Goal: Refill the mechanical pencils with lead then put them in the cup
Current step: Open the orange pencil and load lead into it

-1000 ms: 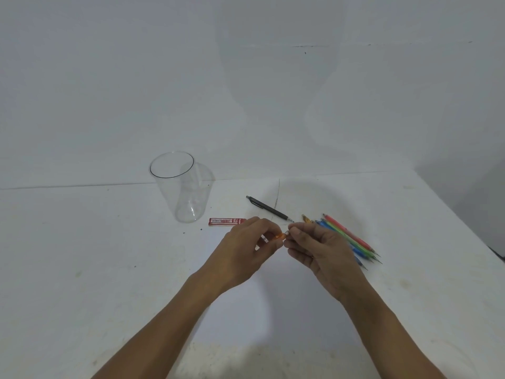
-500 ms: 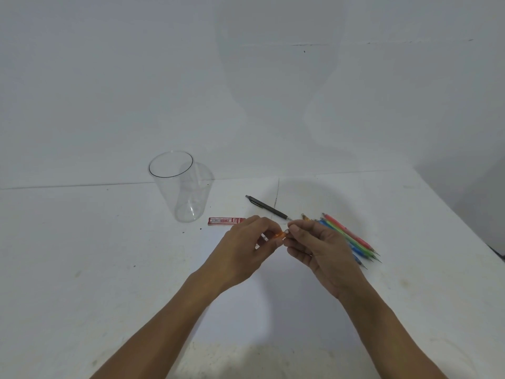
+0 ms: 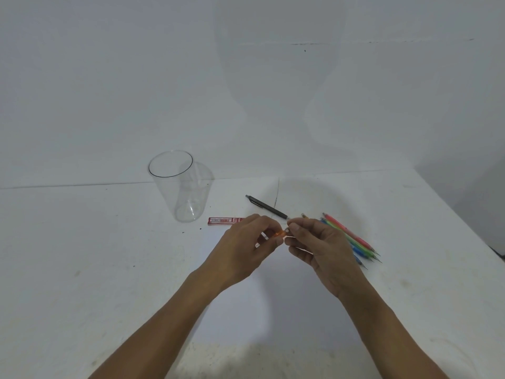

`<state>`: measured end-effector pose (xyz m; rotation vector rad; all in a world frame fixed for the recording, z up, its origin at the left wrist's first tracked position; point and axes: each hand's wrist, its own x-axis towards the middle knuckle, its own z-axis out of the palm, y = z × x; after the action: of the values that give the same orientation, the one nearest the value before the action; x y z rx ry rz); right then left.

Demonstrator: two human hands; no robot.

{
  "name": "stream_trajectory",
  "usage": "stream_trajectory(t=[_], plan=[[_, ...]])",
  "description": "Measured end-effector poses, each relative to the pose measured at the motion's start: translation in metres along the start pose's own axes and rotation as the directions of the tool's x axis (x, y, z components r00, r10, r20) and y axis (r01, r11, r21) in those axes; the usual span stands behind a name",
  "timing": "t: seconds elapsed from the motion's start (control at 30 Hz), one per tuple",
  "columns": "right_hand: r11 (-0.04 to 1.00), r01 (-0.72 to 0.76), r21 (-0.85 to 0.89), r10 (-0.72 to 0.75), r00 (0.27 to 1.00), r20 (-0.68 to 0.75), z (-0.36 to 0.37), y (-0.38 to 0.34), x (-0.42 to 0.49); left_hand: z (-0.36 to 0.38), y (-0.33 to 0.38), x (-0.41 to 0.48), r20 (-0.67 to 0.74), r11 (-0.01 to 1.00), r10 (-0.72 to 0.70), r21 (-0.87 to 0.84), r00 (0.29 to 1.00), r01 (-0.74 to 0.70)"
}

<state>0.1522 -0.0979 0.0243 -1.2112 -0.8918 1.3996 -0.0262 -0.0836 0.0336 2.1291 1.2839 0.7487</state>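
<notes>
Orange plastic mechanical pencil [image 3: 279, 234] is held just above the white tabletop [image 3: 109, 269], near centre, between both hands. Left grip [image 3: 246, 242] is closed, pinching the barrel. Right grip [image 3: 319, 247] is closed, pinching the pencil's end; exact part cannot be told. Pencil is judged light, rigid and smooth; lead is brittle. Hold firmly at mid-barrel. Clear plastic cup [image 3: 177, 192] stands far left, well apart.
</notes>
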Motion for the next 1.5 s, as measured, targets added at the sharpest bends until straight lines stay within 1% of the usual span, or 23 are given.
stream_trajectory(t=[0.13,0.27,0.47,0.7,0.8,0.9,0.93,1.0,1.03,1.07,1.1,1.17,1.23,1.37,1.43,1.5], plan=[[0.991,-0.062,0.121,0.058,0.998,0.037,-0.001,0.001,0.000,0.001,-0.002,0.000,-0.006,1.000,-0.004,-0.015,1.000,0.004],[0.991,-0.065,0.116,0.059,0.997,0.059,-0.002,0.001,0.000,0.002,-0.006,0.000,-0.013,0.999,-0.005,-0.034,1.000,0.004],[1.000,0.021,-0.019,-0.019,0.996,0.086,-0.002,-0.001,0.000,-0.001,-0.007,0.000,-0.027,0.999,0.018,-0.028,0.999,-0.018],[0.993,0.023,-0.115,-0.013,0.996,0.089,-0.004,-0.004,0.001,0.000,-0.007,0.000,-0.025,1.000,0.028,-0.004,0.999,-0.028],[0.990,0.003,-0.139,0.008,0.997,0.077,-0.004,-0.004,0.001,0.001,-0.006,-0.001,-0.024,1.000,0.026,0.009,0.999,-0.026],[0.982,-0.010,-0.186,0.028,0.995,0.097,-0.007,-0.007,0.001,0.001,-0.006,-0.002,-0.019,1.000,0.010,0.005,1.000,-0.010],[0.980,-0.004,-0.200,0.023,0.995,0.093,-0.009,-0.008,0.002,0.002,-0.006,-0.002,-0.015,1.000,0.002,0.011,1.000,-0.002],[0.969,0.025,-0.245,-0.015,0.999,0.040,-0.014,-0.010,0.005,0.004,-0.007,-0.001,-0.008,0.999,-0.024,0.026,1.000,0.025],[0.950,0.053,-0.309,-0.055,0.998,0.003,-0.017,-0.009,0.006,0.005,-0.008,-0.002,-0.003,0.999,-0.040,0.034,0.999,0.041],[0.907,0.084,-0.412,-0.107,0.994,-0.032,-0.020,-0.008,0.008,0.006,-0.009,-0.003,0.004,0.997,-0.056,0.045,0.998,0.055],[0.837,0.113,-0.536,-0.165,0.985,-0.050,-0.023,-0.008,0.009,0.008,-0.010,-0.004,0.013,0.996,-0.071,0.053,0.997,0.070],[0.633,0.147,-0.760,-0.249,0.968,-0.020,-0.027,-0.007,0.008,0.011,-0.012,-0.006,0.029,0.994,-0.102,0.053,0.994,0.100],[0.437,0.158,-0.886,-0.255,0.966,0.047,-0.028,-0.006,0.007,0.013,-0.013,-0.006,0.046,0.989,-0.143,0.053,0.989,0.141],[0.180,0.146,-0.973,-0.101,0.986,0.129,-0.022,-0.002,0.006,0.019,-0.014,-0.007,0.075,0.984,-0.172,0.061,0.982,0.168],[0.109,0.148,-0.983,-0.059,0.988,0.142,-0.019,-0.001,0.005,0.021,-0.015,-0.007,0.074,0.984,-0.170,0.065,0.983,0.165],[0.076,0.154,-0.985,-0.061,0.987,0.150,-0.018,0.000,0.005,0.022,-0.017,-0.008,0.071,0.985,-0.167,0.065,0.983,0.162]])
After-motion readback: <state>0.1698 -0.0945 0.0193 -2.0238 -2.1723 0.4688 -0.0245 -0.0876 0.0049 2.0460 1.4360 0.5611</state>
